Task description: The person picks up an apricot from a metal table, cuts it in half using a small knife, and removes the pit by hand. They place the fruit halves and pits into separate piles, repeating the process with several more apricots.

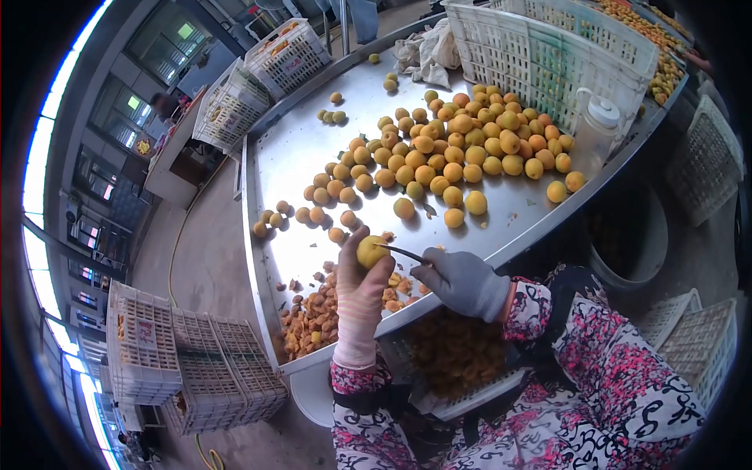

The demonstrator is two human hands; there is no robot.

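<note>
My left hand [360, 296], its wrist in a pale wrap, is closed around a yellow apricot [372, 252] above the near edge of a metal table [301, 157]. My right hand [466, 286], in a grey glove, grips a thin, dark, curved tool [406, 254] whose tip meets the apricot's right side. Exactly what kind of tool it is I cannot make out. Below my left hand lies a heap of brown apricot pits [309, 317]. Farther back, many whole apricots [450, 149] spread over the tabletop.
A white plastic crate [540, 66] and a lidded clear jug [595, 133] stand at the table's right. A crumpled cloth [427, 55] lies at the back. Beneath the near edge is a crate of orange-brown pieces [458, 352]. Stacked crates [145, 345] occupy the left floor; a bucket [627, 235] stands right.
</note>
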